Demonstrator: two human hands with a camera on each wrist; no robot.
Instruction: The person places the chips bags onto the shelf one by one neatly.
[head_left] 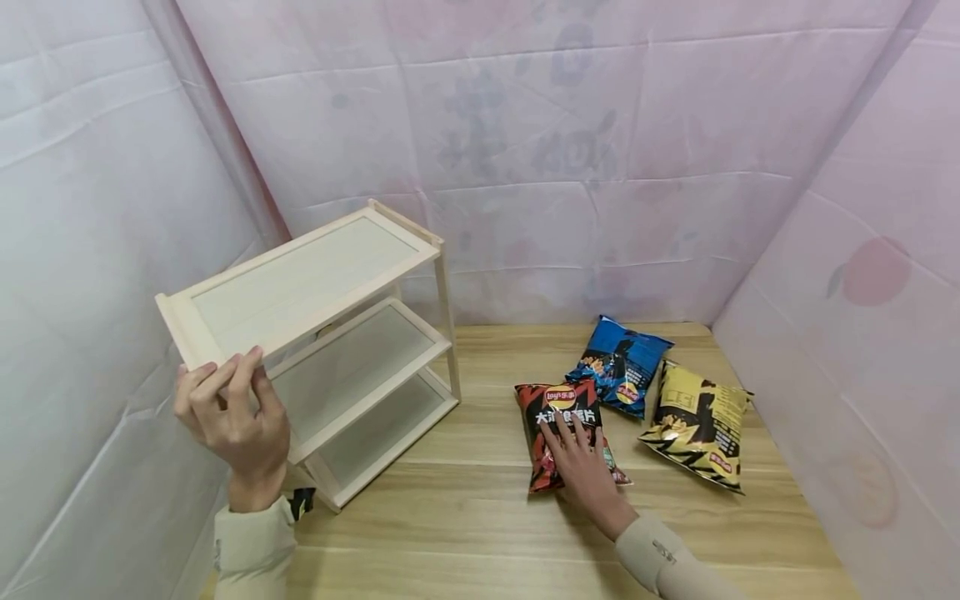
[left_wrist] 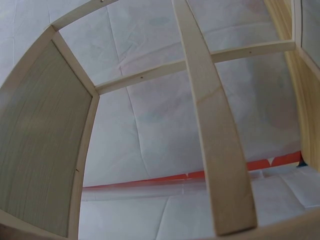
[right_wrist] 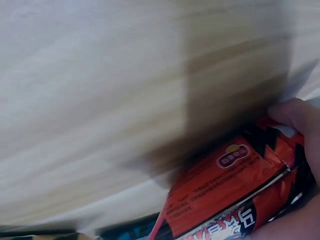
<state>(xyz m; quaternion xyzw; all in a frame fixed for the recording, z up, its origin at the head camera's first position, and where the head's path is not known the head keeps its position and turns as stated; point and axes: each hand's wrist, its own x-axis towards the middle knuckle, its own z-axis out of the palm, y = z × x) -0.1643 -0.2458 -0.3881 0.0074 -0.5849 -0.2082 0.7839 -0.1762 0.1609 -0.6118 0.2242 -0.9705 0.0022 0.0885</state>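
Note:
A three-tier wooden rack (head_left: 322, 275) with pale panels stands on the left of the table; its frame bars (left_wrist: 215, 130) fill the left wrist view. My left hand (head_left: 236, 412) grips the front left corner of its top shelf, fingertips bent over the edge. On the right, my right hand (head_left: 585, 467) holds a red and black bag of chips (head_left: 558, 396), fingers spread across its front. In the right wrist view the thumb lies along the edge of the red bag (right_wrist: 225, 175); part of the bag is out of frame.
A blue bag of chips (head_left: 622, 362) lies behind the red one, and a yellow bag of chips (head_left: 697, 425) to its right. A small black and yellow piece (head_left: 303, 502) shows beside the left sleeve, mostly hidden. Printed cloth walls (head_left: 525, 208) enclose the wooden table (head_left: 450, 533).

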